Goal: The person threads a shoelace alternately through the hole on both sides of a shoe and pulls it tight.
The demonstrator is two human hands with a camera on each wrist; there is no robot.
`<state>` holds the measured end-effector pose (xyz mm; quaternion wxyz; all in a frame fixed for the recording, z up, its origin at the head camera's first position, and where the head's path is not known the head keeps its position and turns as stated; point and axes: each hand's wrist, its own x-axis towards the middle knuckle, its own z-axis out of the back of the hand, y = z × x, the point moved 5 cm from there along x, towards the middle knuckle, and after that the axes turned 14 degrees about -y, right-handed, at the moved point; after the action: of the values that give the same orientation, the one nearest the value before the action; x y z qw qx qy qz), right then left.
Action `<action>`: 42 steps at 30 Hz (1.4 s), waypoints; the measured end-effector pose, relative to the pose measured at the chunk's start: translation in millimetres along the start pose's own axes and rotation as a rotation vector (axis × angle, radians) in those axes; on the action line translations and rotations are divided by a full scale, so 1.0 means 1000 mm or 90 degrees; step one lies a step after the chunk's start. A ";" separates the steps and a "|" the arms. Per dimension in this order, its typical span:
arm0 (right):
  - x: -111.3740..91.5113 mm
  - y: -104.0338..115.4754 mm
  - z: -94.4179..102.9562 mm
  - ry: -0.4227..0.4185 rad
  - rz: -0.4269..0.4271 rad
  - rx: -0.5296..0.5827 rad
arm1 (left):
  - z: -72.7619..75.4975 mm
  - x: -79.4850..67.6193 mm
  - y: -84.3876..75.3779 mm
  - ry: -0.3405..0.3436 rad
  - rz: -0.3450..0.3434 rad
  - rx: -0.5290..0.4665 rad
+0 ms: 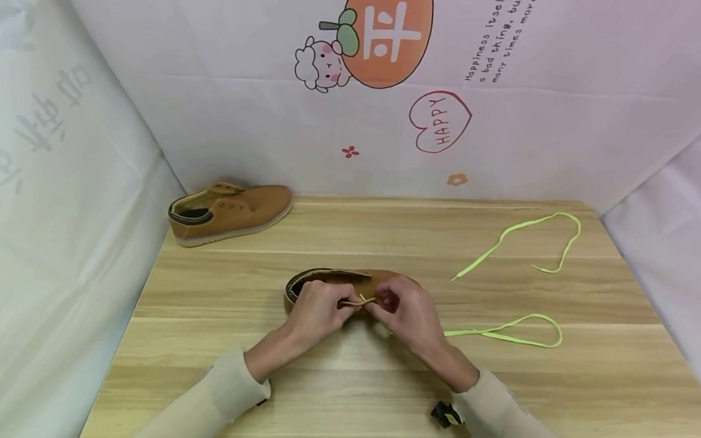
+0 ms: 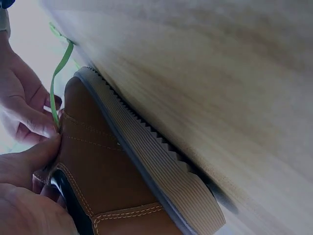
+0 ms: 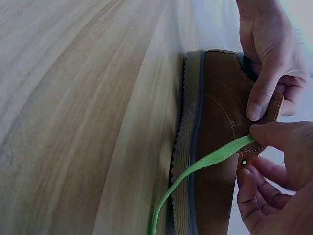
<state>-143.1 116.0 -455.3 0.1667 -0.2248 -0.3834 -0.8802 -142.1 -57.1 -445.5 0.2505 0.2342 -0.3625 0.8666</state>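
While forearms [image 1: 219,393] slant inward, hands [image 1: 318,308] [image 1: 411,316] touch one shoe [image 2: 107,159].

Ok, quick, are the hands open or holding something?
Left hand: closed, pinching the flap of the brown shoe.
Right hand: closed, holding the green lace.

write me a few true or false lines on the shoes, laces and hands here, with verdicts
1. The left hand pinches the eyelet flap of the near brown shoe. True.
2. The right hand pinches a yellow-green lace at that flap. True.
3. No other shoe is in view. False: a second brown shoe stands on its sole at the far left of the wooden tabletop.
4. The second brown shoe shows no lace in its eyelets. True.
5. Every lace is in a hand. False: a loose lace lies toward the tabletop's far right.
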 end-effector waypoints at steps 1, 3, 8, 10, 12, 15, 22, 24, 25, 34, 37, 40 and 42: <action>0.000 0.001 -0.001 0.004 0.020 -0.007 | 0.000 -0.001 -0.001 -0.001 -0.011 0.008; 0.000 0.004 -0.002 0.011 0.056 -0.011 | 0.000 -0.002 -0.004 -0.001 -0.031 0.022; -0.001 0.006 -0.004 0.017 0.097 0.021 | 0.000 -0.004 -0.009 -0.010 -0.062 0.034; -0.001 0.006 -0.005 0.015 0.098 0.038 | 0.000 -0.005 -0.010 -0.015 -0.069 0.038; -0.002 0.006 -0.005 0.011 0.091 0.053 | 0.000 -0.006 -0.011 -0.020 -0.075 0.043; -0.002 0.005 -0.004 0.016 0.068 0.074 | 0.001 -0.006 -0.012 -0.025 -0.081 0.043; -0.003 -0.001 -0.002 0.068 -0.001 0.129 | 0.001 -0.007 -0.011 -0.028 -0.080 0.040; -0.003 -0.002 -0.001 0.089 -0.028 0.148 | 0.001 -0.008 -0.011 -0.028 -0.080 0.042; -0.002 -0.003 -0.001 0.098 -0.043 0.154 | 0.001 -0.008 -0.011 -0.027 -0.081 0.042; 0.008 -0.008 -0.005 0.135 -0.169 0.177 | 0.000 -0.010 -0.010 -0.029 -0.087 0.046; 0.008 -0.009 -0.006 0.145 -0.198 0.164 | 0.000 -0.010 -0.009 -0.030 -0.084 0.041; 0.009 -0.009 -0.006 0.142 -0.225 0.171 | 0.000 -0.009 -0.009 -0.032 -0.078 0.033; 0.010 -0.009 -0.004 0.135 -0.243 0.195 | 0.000 -0.007 -0.009 -0.030 -0.072 0.029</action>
<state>-156.7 117.6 -457.9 0.0692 -0.0269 -0.5280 -0.8460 -130.9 -53.9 -445.1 0.2846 0.2804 -0.3348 0.8534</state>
